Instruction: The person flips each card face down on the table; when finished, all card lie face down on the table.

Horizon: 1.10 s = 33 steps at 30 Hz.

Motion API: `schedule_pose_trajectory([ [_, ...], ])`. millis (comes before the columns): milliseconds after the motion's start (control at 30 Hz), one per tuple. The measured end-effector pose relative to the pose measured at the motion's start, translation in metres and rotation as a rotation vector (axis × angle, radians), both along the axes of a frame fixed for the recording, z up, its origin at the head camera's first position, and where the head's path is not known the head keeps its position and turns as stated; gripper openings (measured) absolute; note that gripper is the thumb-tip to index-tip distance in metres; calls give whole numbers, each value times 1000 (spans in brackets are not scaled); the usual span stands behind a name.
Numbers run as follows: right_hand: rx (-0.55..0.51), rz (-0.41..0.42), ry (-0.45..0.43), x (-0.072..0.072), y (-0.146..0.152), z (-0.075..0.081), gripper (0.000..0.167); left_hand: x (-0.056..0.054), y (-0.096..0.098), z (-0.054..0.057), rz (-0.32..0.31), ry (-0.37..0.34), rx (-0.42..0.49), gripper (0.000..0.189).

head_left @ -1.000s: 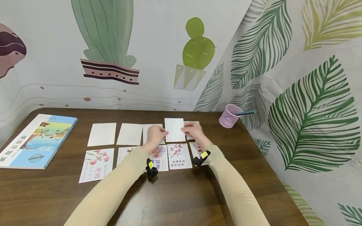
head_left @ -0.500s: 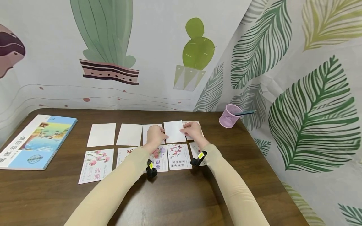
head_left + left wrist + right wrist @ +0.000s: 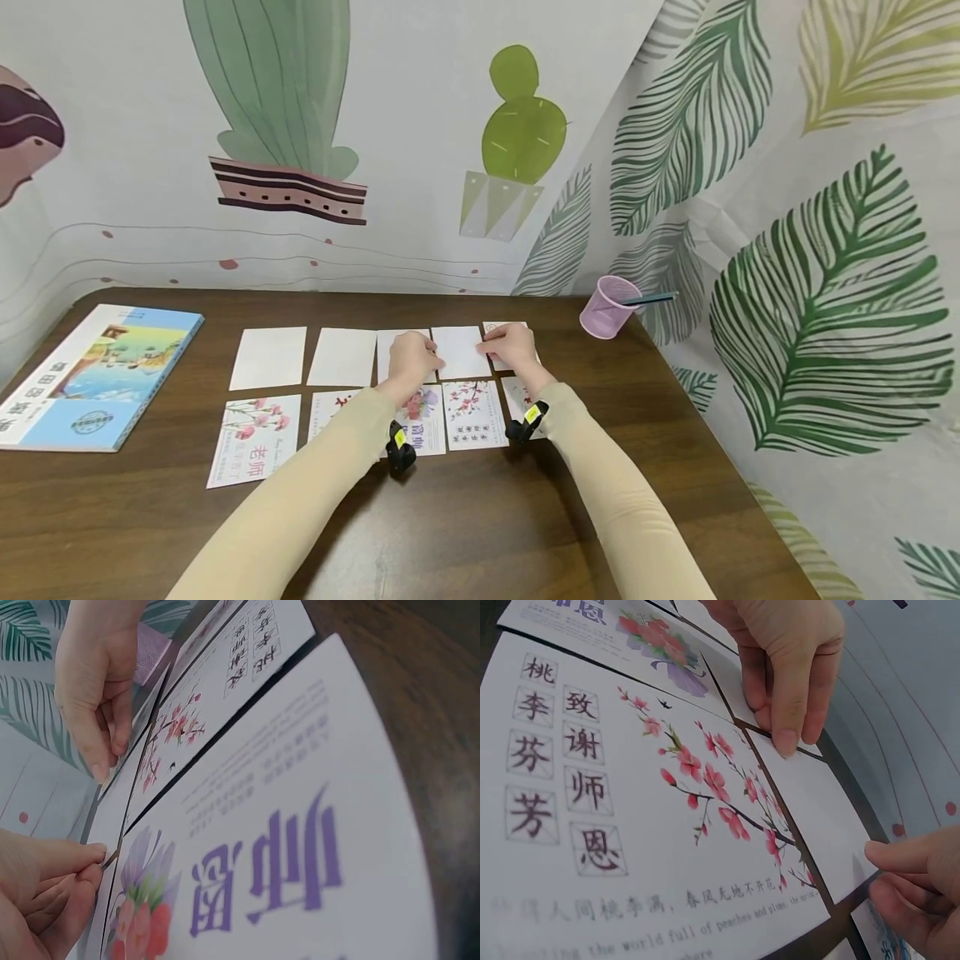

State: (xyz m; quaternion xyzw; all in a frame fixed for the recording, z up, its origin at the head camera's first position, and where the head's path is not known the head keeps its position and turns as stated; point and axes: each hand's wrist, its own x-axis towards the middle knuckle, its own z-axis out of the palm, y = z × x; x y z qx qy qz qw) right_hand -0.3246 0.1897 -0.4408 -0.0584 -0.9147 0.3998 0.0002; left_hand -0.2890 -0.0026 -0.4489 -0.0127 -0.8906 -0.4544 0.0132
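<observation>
A blank white card (image 3: 460,352) lies in the back row, between my two hands. My left hand (image 3: 412,360) pinches at its left edge, overlapping the neighbouring white card (image 3: 387,346). At the right edge, thumb and fingers of my right hand (image 3: 514,348) pinch the same card. Both hands meet its sides in the right wrist view, the left (image 3: 791,667) above and the right (image 3: 922,881) at lower right. Directly in front lies a card with pink blossoms and writing (image 3: 476,415). Behind my right hand, a partly covered card (image 3: 504,327) shows a drawn pattern.
Two more white cards (image 3: 268,358) lie to the left in the back row. Printed flower cards (image 3: 255,439) make up the front row, some under my forearms. A blue picture book (image 3: 97,375) lies far left; a pink mesh cup (image 3: 606,308) with pens stands back right.
The white card has come down and toward me, from raised and overlapping the back row to lying level with it. Both hands have stayed at its sides, shifting slightly.
</observation>
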Motion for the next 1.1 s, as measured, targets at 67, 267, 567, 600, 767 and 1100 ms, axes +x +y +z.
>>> schedule_pose_trajectory([
  [67,25,9,25,1,4,3,23,0,1,1,-10,18,-10,26],
  [267,57,-8,98,3,30,10,24,-1,17,7,-96,81,72,28],
  [567,37,-41,70,11,69,13,32,6,48,12,-209,-79,271,38],
  [600,38,-39,69,12,72,12,32,7,52,12,-219,-103,287,40],
  [767,53,-30,54,17,83,6,34,14,63,11,-293,-173,317,52],
  [1100,23,-14,-34,27,81,5,44,19,80,10,-380,-209,217,61],
])
